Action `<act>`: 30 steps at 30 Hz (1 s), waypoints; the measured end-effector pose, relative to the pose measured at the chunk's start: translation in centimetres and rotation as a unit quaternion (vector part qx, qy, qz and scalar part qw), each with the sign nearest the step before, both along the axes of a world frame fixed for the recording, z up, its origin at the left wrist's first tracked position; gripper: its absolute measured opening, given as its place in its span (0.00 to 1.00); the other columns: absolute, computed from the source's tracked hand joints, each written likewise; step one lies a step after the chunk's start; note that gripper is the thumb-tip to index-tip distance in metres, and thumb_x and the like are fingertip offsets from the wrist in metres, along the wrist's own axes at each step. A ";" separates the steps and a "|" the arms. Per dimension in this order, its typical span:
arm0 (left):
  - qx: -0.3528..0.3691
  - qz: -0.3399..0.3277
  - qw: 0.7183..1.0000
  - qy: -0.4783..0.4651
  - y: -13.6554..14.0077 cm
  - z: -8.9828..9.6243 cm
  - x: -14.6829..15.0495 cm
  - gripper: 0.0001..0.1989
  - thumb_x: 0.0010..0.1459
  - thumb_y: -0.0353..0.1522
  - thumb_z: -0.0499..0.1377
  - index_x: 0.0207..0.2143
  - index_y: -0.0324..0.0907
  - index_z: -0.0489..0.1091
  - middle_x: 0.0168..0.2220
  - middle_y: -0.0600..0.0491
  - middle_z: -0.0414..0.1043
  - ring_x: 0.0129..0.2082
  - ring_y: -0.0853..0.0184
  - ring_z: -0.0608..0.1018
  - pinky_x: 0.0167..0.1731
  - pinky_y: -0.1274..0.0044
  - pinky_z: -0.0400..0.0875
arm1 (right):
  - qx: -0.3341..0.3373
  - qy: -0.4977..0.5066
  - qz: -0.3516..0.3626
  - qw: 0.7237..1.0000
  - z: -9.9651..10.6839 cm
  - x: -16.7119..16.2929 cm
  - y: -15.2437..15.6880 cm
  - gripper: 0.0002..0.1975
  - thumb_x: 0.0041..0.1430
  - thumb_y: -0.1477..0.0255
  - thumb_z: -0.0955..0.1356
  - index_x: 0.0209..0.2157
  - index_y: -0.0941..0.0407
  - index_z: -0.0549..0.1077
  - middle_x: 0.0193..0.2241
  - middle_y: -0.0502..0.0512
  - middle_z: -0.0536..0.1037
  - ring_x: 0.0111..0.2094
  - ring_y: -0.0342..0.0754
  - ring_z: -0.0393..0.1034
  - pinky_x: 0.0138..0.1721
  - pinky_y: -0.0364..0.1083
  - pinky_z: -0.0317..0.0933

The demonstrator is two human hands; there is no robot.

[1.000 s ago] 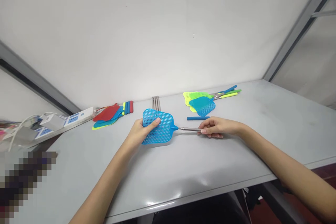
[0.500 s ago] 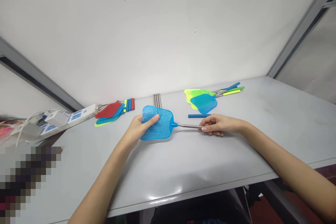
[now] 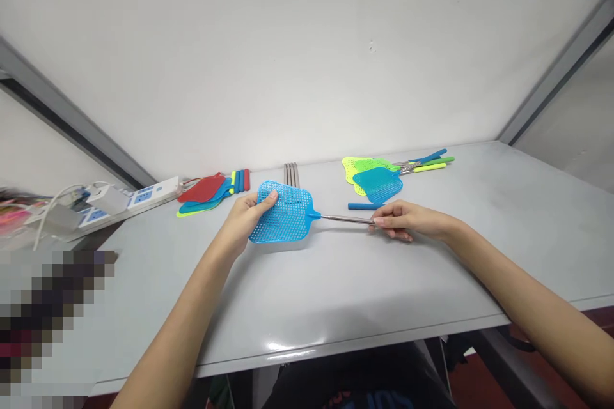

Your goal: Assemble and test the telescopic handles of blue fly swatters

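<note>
The left hand (image 3: 245, 220) grips the blue swatter head (image 3: 285, 217), thumb on top; the right hand (image 3: 405, 218) pinches its metal rod (image 3: 348, 219), all over the bench (image 3: 345, 287), near a blue tube (image 3: 363, 206).

A blue perforated paddle (image 3: 286, 216), metal rod (image 3: 346, 220) attached, points left.

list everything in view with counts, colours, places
held head: 1, blue, centre
held rod: 1, silver, centre
loose handle: 1, blue, centre-right
swatters: at least 3, yellow, green, blue, back right
rods: 4, silver, back centre
heads: at least 3, red, blue, yellow, back left
handles: about 4, yellow, blue, red, beside heads
power strip: 1, white, far left
table: 1, grey, below
wall: 1, white, behind
clothing: 1, dark, bottom
left hand: 1, bare, on held head
right hand: 1, bare, on held rod
</note>
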State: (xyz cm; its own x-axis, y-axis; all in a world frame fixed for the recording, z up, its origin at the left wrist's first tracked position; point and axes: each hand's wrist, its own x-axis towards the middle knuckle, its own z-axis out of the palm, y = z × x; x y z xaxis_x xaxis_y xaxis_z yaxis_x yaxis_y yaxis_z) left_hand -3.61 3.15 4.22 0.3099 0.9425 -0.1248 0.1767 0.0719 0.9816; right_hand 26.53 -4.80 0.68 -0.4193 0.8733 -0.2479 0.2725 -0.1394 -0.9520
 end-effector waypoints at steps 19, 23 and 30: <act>0.160 0.103 0.977 0.101 0.7 -4.1 1.0 0.24 0.47 0.50 0.54 0.32 0.36 0.68 0.27 0.50 0.72 0.27 0.64 0.73 0.28 0.75 0.67 | -0.077 0.109 -0.052 0.990 -1.1 -0.1 0.1 0.15 0.53 0.64 0.66 0.31 0.64 0.74 0.14 0.40 0.45 0.16 0.35 0.36 0.14 0.39 0.32; 0.187 0.110 0.967 0.135 0.6 -4.2 1.1 0.23 0.48 0.50 0.52 0.31 0.37 0.67 0.26 0.51 0.71 0.26 0.64 0.73 0.28 0.75 0.66 | -0.107 0.112 -0.027 0.988 -1.2 0.2 0.1 0.15 0.54 0.64 0.65 0.31 0.63 0.73 0.14 0.41 0.48 0.15 0.35 0.38 0.14 0.38 0.33; 0.214 0.114 0.951 0.190 0.1 -3.8 1.4 0.21 0.52 0.48 0.49 0.31 0.39 0.66 0.28 0.51 0.69 0.30 0.62 0.72 0.33 0.72 0.66 | -0.098 0.105 -0.020 0.989 -1.0 0.5 0.1 0.15 0.55 0.64 0.65 0.32 0.63 0.73 0.14 0.41 0.50 0.15 0.35 0.40 0.14 0.38 0.37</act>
State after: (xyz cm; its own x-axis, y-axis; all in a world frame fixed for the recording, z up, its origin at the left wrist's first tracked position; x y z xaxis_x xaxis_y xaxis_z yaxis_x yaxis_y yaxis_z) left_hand -2.16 3.26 0.40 0.1013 0.9694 0.2238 0.5529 -0.2419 0.7974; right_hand 27.02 -4.66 -0.37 -0.4461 0.8339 -0.3248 0.0620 -0.3333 -0.9408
